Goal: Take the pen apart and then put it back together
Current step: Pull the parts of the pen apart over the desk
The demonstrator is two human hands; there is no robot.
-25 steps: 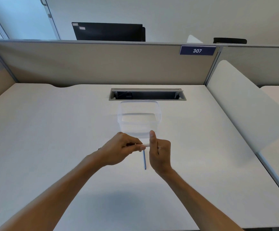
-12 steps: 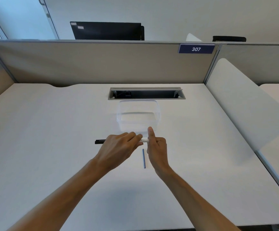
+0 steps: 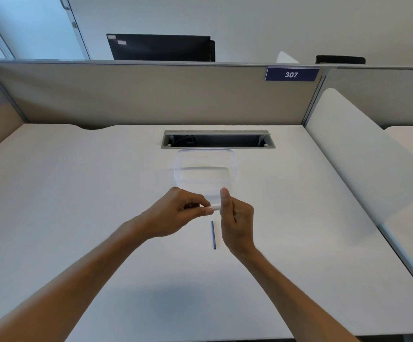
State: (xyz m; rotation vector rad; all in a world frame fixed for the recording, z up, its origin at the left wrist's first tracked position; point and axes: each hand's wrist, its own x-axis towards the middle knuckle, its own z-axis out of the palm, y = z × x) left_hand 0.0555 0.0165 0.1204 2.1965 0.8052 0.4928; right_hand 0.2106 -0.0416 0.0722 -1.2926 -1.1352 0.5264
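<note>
Both my hands meet above the white desk, holding a pen between them. Only a short white stretch of the pen barrel shows between the fingers. My left hand pinches the barrel's left part with fingertips and thumb, and a dark bit of the pen shows inside its grip. My right hand is curled round the barrel's right end, thumb pointing up. A thin blue refill tube lies on the desk just below the hands, pointing toward me.
A clear plastic container stands right behind the hands. Behind it is a cable slot in the desk, then a beige partition. A white side panel bounds the desk on the right.
Half a second ago a dark pen part stuck out left of my left hand; now it is hidden inside that hand. The hands stay together and the blue tube has not moved.
</note>
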